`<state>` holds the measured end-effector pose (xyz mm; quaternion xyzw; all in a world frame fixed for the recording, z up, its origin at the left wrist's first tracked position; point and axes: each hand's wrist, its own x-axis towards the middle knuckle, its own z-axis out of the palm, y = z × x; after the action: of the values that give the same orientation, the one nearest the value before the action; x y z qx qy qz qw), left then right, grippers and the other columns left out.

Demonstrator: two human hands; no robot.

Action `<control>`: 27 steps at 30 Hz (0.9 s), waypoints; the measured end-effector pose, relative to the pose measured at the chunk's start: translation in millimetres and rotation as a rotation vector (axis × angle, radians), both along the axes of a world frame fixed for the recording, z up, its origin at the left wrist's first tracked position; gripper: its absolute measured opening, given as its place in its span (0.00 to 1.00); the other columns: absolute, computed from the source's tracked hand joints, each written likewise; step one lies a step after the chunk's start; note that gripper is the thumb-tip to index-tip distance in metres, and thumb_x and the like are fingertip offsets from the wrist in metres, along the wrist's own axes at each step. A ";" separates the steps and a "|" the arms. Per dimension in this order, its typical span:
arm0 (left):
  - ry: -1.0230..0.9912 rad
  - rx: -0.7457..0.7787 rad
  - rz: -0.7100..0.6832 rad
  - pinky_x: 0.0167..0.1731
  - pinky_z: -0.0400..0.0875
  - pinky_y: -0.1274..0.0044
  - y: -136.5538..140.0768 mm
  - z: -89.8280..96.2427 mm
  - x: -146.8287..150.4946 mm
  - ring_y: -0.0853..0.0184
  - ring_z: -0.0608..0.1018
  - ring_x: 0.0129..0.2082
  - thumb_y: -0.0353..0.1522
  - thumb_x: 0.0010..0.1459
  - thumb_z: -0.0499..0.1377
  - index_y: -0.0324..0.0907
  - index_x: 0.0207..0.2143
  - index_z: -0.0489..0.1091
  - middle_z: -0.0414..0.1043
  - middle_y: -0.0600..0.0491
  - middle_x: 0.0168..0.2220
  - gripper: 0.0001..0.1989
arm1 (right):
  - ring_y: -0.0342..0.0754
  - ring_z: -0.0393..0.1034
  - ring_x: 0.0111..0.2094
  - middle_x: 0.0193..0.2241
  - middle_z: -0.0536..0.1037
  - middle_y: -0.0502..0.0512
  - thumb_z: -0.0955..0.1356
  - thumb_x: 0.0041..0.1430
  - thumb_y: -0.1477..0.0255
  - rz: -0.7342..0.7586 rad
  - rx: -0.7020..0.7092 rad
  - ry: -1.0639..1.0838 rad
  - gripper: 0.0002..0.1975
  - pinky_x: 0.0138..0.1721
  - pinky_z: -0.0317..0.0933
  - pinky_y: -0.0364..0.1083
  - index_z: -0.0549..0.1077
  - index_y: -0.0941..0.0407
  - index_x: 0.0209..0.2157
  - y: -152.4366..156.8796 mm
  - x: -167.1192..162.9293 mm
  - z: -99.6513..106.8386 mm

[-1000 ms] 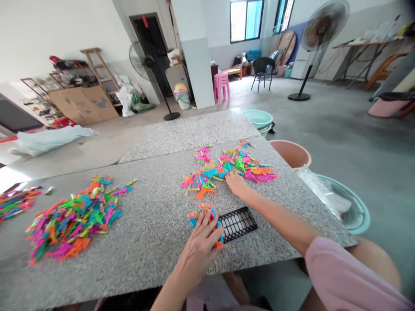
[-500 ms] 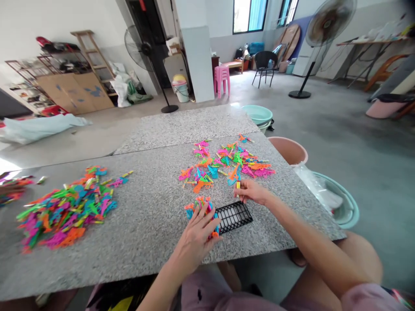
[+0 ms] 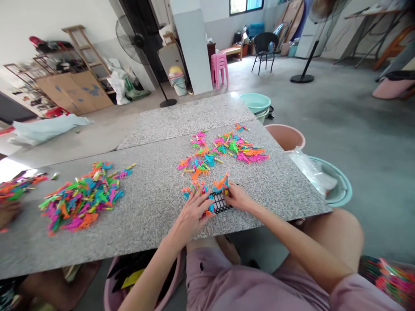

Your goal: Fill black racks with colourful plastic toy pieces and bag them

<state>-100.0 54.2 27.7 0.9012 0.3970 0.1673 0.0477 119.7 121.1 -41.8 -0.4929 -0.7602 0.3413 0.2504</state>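
Observation:
A black lattice tray (image 3: 221,204) lies near the table's front edge, partly covered by both hands. At its left end, a tight row of small colourful plastic toys (image 3: 198,186) sits under my left hand (image 3: 193,211). That hand rests on top with its fingers stretched and spread. My right hand (image 3: 239,197) is closed on orange and blue plastic toys (image 3: 221,183), apparently pistol-shaped, just above the tray. The fingers hide their lower ends. Beyond the tray lies a loose pile of similar toys (image 3: 238,149) in pink, green, orange and blue.
Another large pile of toys (image 3: 84,194) lies on the left of the speckled table (image 3: 152,207). A co-worker's hand (image 3: 9,214) is at the far left. Along the right edge stand a pink tub (image 3: 287,134) and green basins (image 3: 345,185). A pink tub (image 3: 112,280) sits below.
My right hand has moved left over the tray, and orange and blue toys now show in its grip. My left hand stays on the row. A co-worker's hand has appeared at far left.

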 end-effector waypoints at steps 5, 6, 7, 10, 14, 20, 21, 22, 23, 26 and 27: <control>0.001 0.016 -0.026 0.61 0.57 0.51 -1.0 -1.3 -2.2 0.51 0.52 0.67 0.35 0.63 0.58 0.40 0.49 0.68 0.64 0.41 0.60 0.13 | 0.45 0.68 0.29 0.27 0.74 0.49 0.67 0.51 0.78 -0.041 0.000 0.119 0.07 0.33 0.61 0.41 0.69 0.58 0.35 7.9 -27.2 -21.1; -0.002 0.016 -0.028 0.61 0.57 0.52 -0.2 -1.3 -2.4 0.51 0.52 0.67 0.35 0.63 0.58 0.40 0.49 0.68 0.64 0.41 0.60 0.13 | 0.45 0.69 0.29 0.27 0.74 0.49 0.67 0.51 0.79 -0.007 0.002 0.158 0.09 0.33 0.61 0.41 0.70 0.58 0.37 10.5 -31.9 -23.3; -0.006 0.015 -0.031 0.61 0.57 0.52 0.8 -1.1 -2.6 0.51 0.52 0.67 0.35 0.63 0.58 0.40 0.48 0.68 0.64 0.41 0.60 0.13 | 0.45 0.70 0.29 0.28 0.75 0.49 0.67 0.51 0.79 0.023 0.013 0.191 0.11 0.34 0.62 0.41 0.70 0.58 0.38 13.0 -36.5 -24.9; -0.004 -0.008 -0.024 0.62 0.56 0.52 3.0 -0.5 -2.7 0.51 0.52 0.68 0.34 0.64 0.57 0.41 0.48 0.68 0.63 0.42 0.61 0.12 | 0.46 0.72 0.34 0.32 0.78 0.52 0.68 0.51 0.79 0.052 0.062 0.220 0.08 0.39 0.62 0.41 0.72 0.58 0.36 18.9 -47.9 -24.9; 0.008 -0.033 -0.016 0.62 0.56 0.53 2.1 -3.0 -3.7 0.51 0.50 0.68 0.33 0.64 0.56 0.41 0.49 0.68 0.61 0.42 0.62 0.11 | 0.50 0.73 0.35 0.31 0.79 0.57 0.68 0.54 0.76 0.096 0.095 -0.029 0.04 0.40 0.62 0.43 0.75 0.59 0.33 25.3 -56.5 -14.5; 0.060 0.018 -0.039 0.63 0.52 0.53 2.5 -1.4 -2.6 0.52 0.51 0.68 0.30 0.63 0.57 0.42 0.49 0.69 0.60 0.44 0.63 0.12 | 0.54 0.75 0.35 0.33 0.80 0.61 0.63 0.62 0.71 0.129 0.075 -0.297 0.12 0.36 0.63 0.45 0.77 0.58 0.41 32.9 -63.7 6.5; 0.086 0.016 -0.051 0.63 0.52 0.53 3.6 1.2 -1.8 0.53 0.52 0.68 0.30 0.63 0.57 0.42 0.49 0.69 0.62 0.45 0.63 0.12 | 0.53 0.75 0.35 0.33 0.80 0.61 0.62 0.63 0.70 0.132 0.075 -0.298 0.13 0.36 0.63 0.45 0.77 0.58 0.40 32.6 -64.4 8.4; 0.106 0.016 -0.062 0.63 0.51 0.52 5.0 3.9 -1.0 0.53 0.53 0.68 0.31 0.63 0.57 0.42 0.48 0.70 0.63 0.46 0.61 0.11 | 0.53 0.75 0.35 0.33 0.80 0.60 0.62 0.64 0.70 0.139 0.080 -0.287 0.13 0.36 0.63 0.45 0.78 0.57 0.40 31.8 -65.0 9.6; 0.121 0.014 -0.071 0.63 0.52 0.52 6.3 6.6 -0.1 0.52 0.54 0.67 0.32 0.63 0.57 0.42 0.47 0.70 0.65 0.46 0.60 0.11 | 0.52 0.75 0.35 0.33 0.80 0.60 0.62 0.64 0.70 0.147 0.086 -0.271 0.13 0.37 0.63 0.44 0.78 0.57 0.40 30.8 -65.7 9.9; 0.134 -0.005 -0.081 0.63 0.52 0.52 9.1 11.6 1.1 0.52 0.57 0.66 0.34 0.63 0.57 0.41 0.46 0.71 0.67 0.45 0.59 0.11 | 0.51 0.74 0.37 0.34 0.80 0.58 0.63 0.63 0.71 0.172 0.080 -0.227 0.11 0.39 0.63 0.43 0.78 0.56 0.39 28.4 -68.8 7.3; 0.132 -0.008 -0.079 0.63 0.52 0.53 9.3 11.9 1.0 0.53 0.58 0.66 0.34 0.63 0.57 0.41 0.46 0.71 0.67 0.45 0.59 0.11 | 0.51 0.74 0.38 0.34 0.80 0.57 0.64 0.63 0.72 0.176 0.070 -0.221 0.10 0.39 0.63 0.43 0.78 0.57 0.38 28.7 -69.8 5.8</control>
<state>-99.0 63.5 39.6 0.9250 0.3641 0.1040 0.0319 49.9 149.9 -36.0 -0.4497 -0.8350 0.2787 0.1512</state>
